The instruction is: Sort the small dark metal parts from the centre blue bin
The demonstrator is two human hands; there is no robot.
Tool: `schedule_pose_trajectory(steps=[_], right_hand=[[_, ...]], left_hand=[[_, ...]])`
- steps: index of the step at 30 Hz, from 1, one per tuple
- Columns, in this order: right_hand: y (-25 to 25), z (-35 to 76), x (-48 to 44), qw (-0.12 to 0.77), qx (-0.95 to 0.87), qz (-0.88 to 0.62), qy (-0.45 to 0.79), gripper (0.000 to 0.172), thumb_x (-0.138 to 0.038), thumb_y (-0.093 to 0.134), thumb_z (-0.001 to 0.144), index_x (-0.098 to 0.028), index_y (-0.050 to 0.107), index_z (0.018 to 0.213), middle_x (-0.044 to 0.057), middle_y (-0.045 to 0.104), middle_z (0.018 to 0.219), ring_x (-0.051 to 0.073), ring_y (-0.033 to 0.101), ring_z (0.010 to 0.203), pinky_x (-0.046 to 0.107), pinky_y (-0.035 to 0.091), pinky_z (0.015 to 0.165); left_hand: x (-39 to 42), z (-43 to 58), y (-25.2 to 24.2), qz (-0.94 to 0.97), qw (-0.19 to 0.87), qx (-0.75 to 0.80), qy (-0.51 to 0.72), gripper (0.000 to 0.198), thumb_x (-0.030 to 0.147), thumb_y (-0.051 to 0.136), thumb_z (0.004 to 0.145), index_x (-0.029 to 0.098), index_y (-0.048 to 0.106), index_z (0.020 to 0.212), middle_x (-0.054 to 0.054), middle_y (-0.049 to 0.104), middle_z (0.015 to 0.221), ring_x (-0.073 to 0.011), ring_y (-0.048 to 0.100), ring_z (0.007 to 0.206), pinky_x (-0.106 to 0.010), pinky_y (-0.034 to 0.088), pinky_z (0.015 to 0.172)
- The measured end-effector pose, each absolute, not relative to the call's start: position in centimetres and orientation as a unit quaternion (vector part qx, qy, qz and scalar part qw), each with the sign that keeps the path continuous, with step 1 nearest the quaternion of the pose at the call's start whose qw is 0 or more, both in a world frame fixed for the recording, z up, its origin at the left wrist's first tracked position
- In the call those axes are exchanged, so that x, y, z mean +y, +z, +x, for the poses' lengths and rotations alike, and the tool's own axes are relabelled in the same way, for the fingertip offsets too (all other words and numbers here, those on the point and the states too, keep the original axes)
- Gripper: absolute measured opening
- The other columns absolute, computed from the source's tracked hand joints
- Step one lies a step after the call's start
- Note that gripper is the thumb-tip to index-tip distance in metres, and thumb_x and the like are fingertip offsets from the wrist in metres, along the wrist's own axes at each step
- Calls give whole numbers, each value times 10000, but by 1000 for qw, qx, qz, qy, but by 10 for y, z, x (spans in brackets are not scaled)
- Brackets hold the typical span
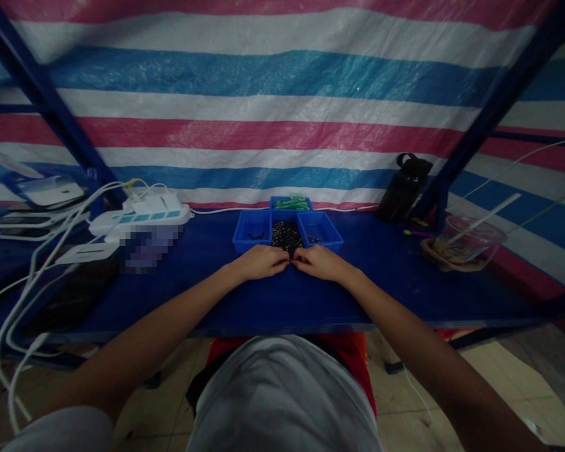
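Note:
My left hand (263,262) and my right hand (321,261) meet fingertip to fingertip just in front of the blue bins. Both are closed in a pinch, and whatever lies between the fingers is too small to make out. Right behind them is a heap of small dark and brassy parts (286,236) in the middle bin. The left blue bin (253,221) has a few dark pieces at its bottom. In the right blue bin (321,227) some small parts lie near its left side. Behind these, a further bin holds green pieces (292,202).
A white power strip (141,216) with plugs and looping white cables (32,276) covers the left side, near stacked phones (28,221). At the right stand a black bottle (403,188) and a clear plastic cup (473,238). Striped sheeting (273,75) hangs behind the blue table (282,307).

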State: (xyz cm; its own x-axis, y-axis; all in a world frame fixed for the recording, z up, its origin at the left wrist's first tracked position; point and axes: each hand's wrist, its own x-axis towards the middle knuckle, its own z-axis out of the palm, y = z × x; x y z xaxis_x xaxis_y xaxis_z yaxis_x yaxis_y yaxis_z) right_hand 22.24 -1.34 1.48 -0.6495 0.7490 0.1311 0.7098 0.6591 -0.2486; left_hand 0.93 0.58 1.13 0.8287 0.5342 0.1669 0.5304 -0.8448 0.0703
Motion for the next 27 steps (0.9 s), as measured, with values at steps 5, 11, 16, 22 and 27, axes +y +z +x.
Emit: schedule_pose_trajectory(steps=[5,11,16,22,27], right_hand=[[14,222,-14,121,-899,-411,97,213,-323,519,888,-170,582,1023,23,657,739,133,584,677,213,316,600],[13,222,-13,111,-903,-405,91,182,-304,506,894,-168,609,958,20,642,713,123,566,647,215,306,589],[12,222,-12,115,-904,-404,84,173,-295,508,889,-168,610,946,19,640,712,123,570,650,213,305,592],[13,222,-13,115,-904,-402,88,175,-296,499,894,-167,608,942,22,645,723,121,575,654,209,310,592],[13,221,-13,109,-903,-408,86,181,-298,501,896,-167,612,954,24,647,725,125,574,666,213,312,605]], left_hand=[[6,9,11,956,7,281,91,191,285,440,906,202,608,943,-16,643,874,-131,602,747,-209,387,626],[5,9,12,955,9,281,89,200,290,436,908,193,607,941,-22,643,874,-129,600,747,-205,384,620],[6,10,11,956,8,280,92,192,284,438,907,195,605,938,-17,641,870,-128,601,746,-203,383,620],[7,9,11,956,13,279,90,180,279,447,901,200,605,935,-12,639,869,-127,600,748,-202,386,629],[7,9,10,956,13,278,93,185,281,444,904,201,608,938,-13,641,871,-127,597,745,-203,386,633]])
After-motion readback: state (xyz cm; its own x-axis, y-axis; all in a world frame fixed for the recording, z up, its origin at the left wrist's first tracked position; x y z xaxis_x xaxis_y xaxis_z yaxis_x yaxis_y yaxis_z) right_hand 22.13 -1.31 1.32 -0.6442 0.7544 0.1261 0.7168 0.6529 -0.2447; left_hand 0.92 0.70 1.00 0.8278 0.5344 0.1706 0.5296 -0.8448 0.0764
